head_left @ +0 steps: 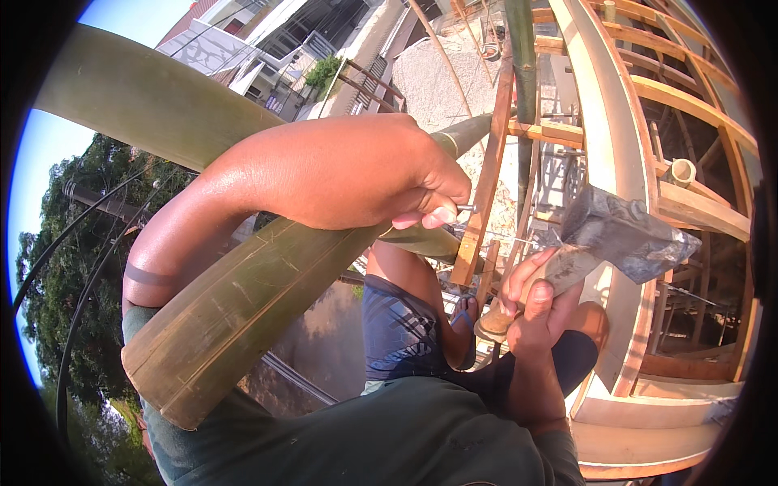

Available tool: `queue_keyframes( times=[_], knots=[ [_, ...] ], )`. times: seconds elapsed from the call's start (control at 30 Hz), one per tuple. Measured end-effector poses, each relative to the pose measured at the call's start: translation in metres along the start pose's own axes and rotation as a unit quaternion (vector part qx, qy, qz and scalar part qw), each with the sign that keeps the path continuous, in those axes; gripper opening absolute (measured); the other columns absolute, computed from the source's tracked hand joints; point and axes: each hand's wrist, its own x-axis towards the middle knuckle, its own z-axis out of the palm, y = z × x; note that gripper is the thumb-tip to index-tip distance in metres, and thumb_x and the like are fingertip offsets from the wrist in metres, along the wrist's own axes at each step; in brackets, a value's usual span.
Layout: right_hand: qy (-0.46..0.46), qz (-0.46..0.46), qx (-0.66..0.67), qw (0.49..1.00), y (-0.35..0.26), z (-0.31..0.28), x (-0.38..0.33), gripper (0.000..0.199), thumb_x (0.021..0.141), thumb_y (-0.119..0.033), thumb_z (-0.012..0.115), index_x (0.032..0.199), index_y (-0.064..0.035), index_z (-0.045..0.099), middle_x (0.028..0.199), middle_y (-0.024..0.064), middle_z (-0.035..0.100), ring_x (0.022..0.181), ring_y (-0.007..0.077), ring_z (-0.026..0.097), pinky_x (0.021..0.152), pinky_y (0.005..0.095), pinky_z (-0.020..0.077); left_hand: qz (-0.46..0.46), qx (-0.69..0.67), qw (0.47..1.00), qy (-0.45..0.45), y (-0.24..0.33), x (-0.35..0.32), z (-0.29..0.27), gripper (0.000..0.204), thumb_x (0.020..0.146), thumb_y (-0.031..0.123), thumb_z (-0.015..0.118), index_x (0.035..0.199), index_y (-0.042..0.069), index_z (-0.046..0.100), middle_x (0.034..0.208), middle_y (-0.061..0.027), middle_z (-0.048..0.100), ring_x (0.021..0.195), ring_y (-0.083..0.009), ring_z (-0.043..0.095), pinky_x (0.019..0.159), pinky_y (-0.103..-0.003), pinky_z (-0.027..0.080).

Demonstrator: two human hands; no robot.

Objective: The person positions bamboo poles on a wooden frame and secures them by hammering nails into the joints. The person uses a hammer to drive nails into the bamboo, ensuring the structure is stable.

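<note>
Left hand (pixel 397 174), above a bamboo pole (pixel 259 312), pinches a nail-like pin (pixel 464 207) between fingers (pixel 438 216); right hand (pixel 545 318), fingers wrapped round handle, holds the hammer (pixel 620 235) beside a wooden beam (pixel 608 97): likely head-heavy, stiff, best gripped toward the handle's end.

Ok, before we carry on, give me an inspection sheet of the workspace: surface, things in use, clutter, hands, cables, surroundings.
Surface: no bench seen; a thick bamboo pole is crossed by the left forearm, and a curved timber frame stands at right.
Things in use: hammer with a block-shaped metal head; thin metal piece, probably a nail, near a wooden strip.
Clutter: nothing seen loose near the hands.
Left hand: fingertips pinching the thin metal piece.
Right hand: gripping the hammer's handle, head up.
Cables: dark lines at far left.
Surroundings: trees at left, buildings beyond, strong sunlight.
</note>
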Motion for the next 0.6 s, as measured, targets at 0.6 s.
queue_keyframes(
  times=[0.6],
  knots=[
    [0.006,-0.026,-0.036,0.999,-0.027,0.001,0.014,0.047,0.104,-0.041,0.062,0.124,-0.0016,0.047,0.077,0.0053,0.054,0.061,0.009,0.048,0.056,0.0222,0.0404,-0.024,0.004,0.999,0.03,0.001,-0.01,-0.007,0.004,0.094,-0.001,0.061,0.094,-0.001,0.065,0.08,-0.0084,0.07,0.082,-0.0275,0.072,0.077,-0.038,0.053]
  ],
)
